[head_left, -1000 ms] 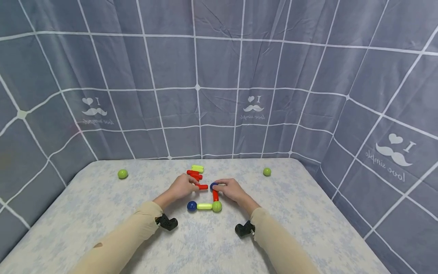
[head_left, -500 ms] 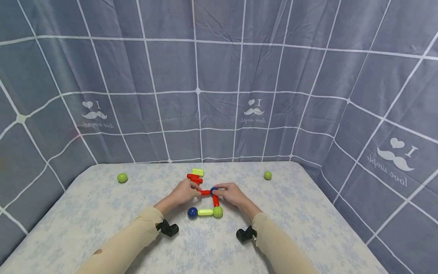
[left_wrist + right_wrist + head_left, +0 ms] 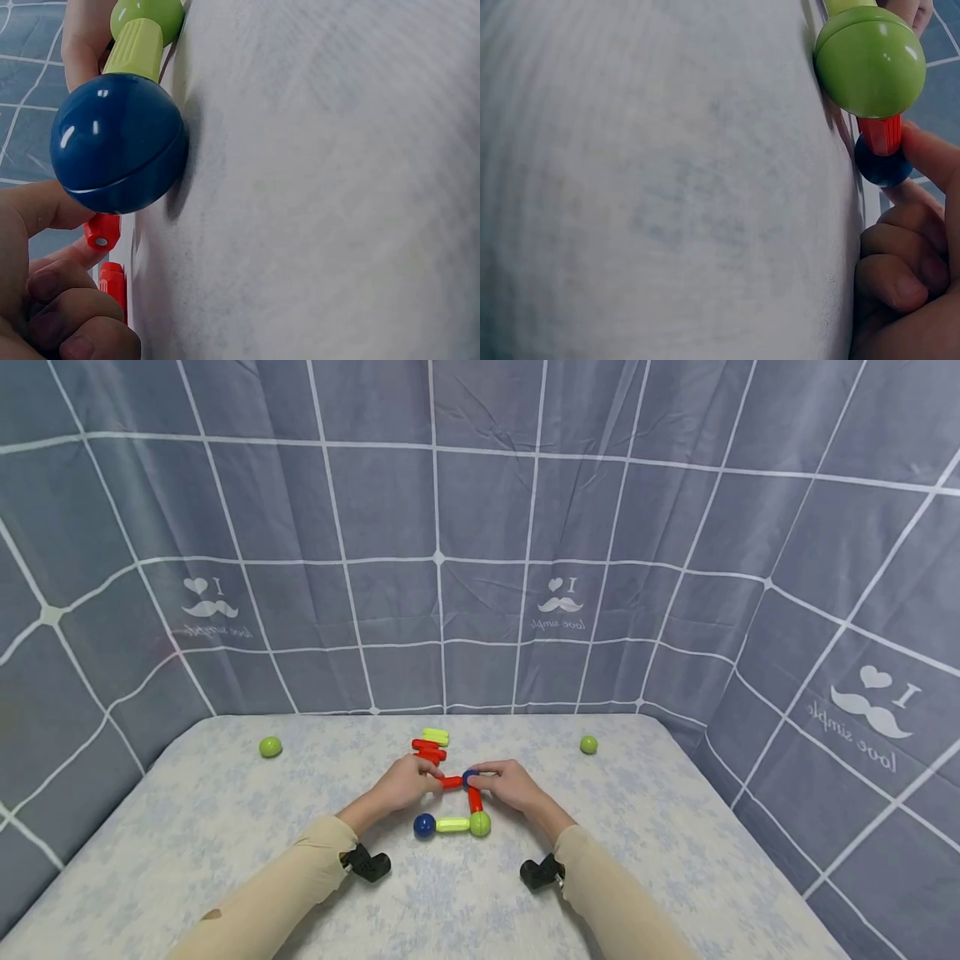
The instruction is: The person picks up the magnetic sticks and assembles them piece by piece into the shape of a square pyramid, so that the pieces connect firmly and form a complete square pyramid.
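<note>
Between thumb and forefinger my left hand (image 3: 406, 782) pinches a red rod (image 3: 452, 782), whose right end meets a blue ball (image 3: 470, 777). That ball is held by the thumb and forefinger of my right hand (image 3: 512, 783). From it a second red rod (image 3: 476, 800) runs toward me to a green ball (image 3: 480, 823). A yellow-green rod (image 3: 453, 824) joins the green ball to another blue ball (image 3: 424, 825) on the left. In the left wrist view, the held red rod (image 3: 103, 232) shows a small metal dot on its free end.
Several loose red rods (image 3: 430, 751) lie just beyond my left hand, with yellow-green rods (image 3: 436, 736) behind them. Single green balls rest far left (image 3: 270, 746) and far right (image 3: 588, 744). A grey checked curtain (image 3: 480, 602) hangs around the table (image 3: 465, 910).
My left hand has brought its red rod rightward, closing the gap to the blue ball in my right hand. Over the last half second both hands have stayed nearly still.
</note>
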Tool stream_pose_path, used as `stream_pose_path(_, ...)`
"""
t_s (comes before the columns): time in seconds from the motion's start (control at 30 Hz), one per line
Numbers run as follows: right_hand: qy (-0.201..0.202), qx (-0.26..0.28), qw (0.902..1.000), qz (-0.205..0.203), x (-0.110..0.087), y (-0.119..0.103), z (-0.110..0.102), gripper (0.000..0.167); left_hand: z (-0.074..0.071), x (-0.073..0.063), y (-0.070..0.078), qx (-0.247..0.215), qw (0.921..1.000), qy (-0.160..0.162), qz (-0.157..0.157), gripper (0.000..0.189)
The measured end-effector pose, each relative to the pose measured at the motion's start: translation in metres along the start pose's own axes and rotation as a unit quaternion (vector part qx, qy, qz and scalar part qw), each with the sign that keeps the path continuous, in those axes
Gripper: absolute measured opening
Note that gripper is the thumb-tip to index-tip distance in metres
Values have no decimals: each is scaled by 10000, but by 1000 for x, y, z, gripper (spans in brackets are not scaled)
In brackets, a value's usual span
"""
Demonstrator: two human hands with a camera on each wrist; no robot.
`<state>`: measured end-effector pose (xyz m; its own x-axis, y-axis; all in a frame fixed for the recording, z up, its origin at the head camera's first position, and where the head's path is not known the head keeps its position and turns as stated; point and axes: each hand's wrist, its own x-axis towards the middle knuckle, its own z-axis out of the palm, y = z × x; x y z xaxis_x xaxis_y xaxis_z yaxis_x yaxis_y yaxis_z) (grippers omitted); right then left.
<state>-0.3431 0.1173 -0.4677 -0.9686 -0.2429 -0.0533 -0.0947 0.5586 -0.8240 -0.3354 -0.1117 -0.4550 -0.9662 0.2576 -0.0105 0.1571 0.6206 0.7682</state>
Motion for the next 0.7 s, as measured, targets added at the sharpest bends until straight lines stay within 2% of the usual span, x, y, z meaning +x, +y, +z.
stream_pose_path(0.23, 36, 82, 10000, -33, -2, 0, 0, 40, -2, -2, 0, 175, 9998, 29, -62, 19)
stream_pose_path(0.47, 79, 18, 10000, 18, -2, -1, 0, 39, -3, -1, 2, 295, 9995, 108, 77, 14)
stream_pose_path(0.7, 87, -43, 10000, -5, -3, 0, 1, 39, -2, -3, 4, 313, 9994, 177, 0, 20)
